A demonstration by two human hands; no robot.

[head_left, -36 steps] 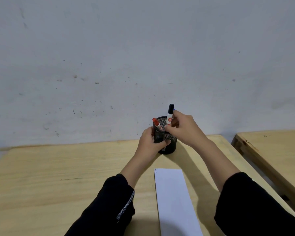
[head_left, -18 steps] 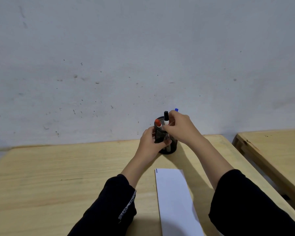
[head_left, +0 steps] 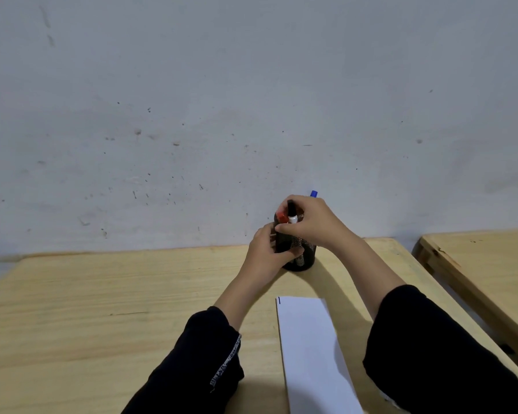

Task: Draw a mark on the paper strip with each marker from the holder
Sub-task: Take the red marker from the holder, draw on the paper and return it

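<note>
A person's left hand (head_left: 265,253) grips the side of a black mesh holder (head_left: 301,258) at the far edge of a wooden table (head_left: 102,309), w/ the right hand (head_left: 310,224) closed over the markers at its rim. Black-capped marker (head_left: 290,210), red cap (head_left: 281,217) & blue cap (head_left: 313,193) poke up around the fingers. The paper strip (head_left: 311,354) lies flat nearer the person, apart from the holder, a small dark mark (head_left: 279,300) at its far left corner.

holder (head_left: 304,258) half hidden by hands, blue marker (head_left: 314,193) — cap only, paper strip (head_left: 311,354) cut off below
</note>
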